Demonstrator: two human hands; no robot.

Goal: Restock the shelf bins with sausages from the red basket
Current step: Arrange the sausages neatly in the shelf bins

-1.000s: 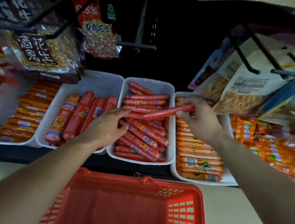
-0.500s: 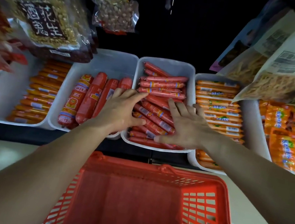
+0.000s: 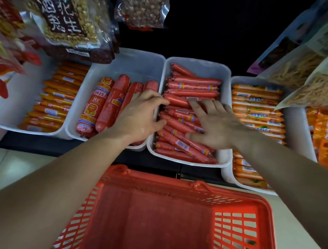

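A white bin (image 3: 199,65) in the middle of the shelf holds several thin red sausages (image 3: 192,86). My right hand (image 3: 216,124) lies flat on this pile with fingers spread, holding nothing. My left hand (image 3: 139,117) rests over the bin's left rim, its curled fingers touching the red sausages. The red basket (image 3: 235,226) stands on the floor just below the shelf; no sausages show inside it.
Left of the middle bin, a white bin (image 3: 137,61) holds thick red sausages (image 3: 112,101). Bins of orange sausages sit at the far left (image 3: 57,94) and right (image 3: 257,111). Hanging snack bags (image 3: 61,14) overhang the shelf at left, paper pouches (image 3: 321,67) at right.
My right hand laid down the red sausage it carried and flattened onto the pile. My left hand shifted right to the middle bin's rim. The view has tilted down and closer.
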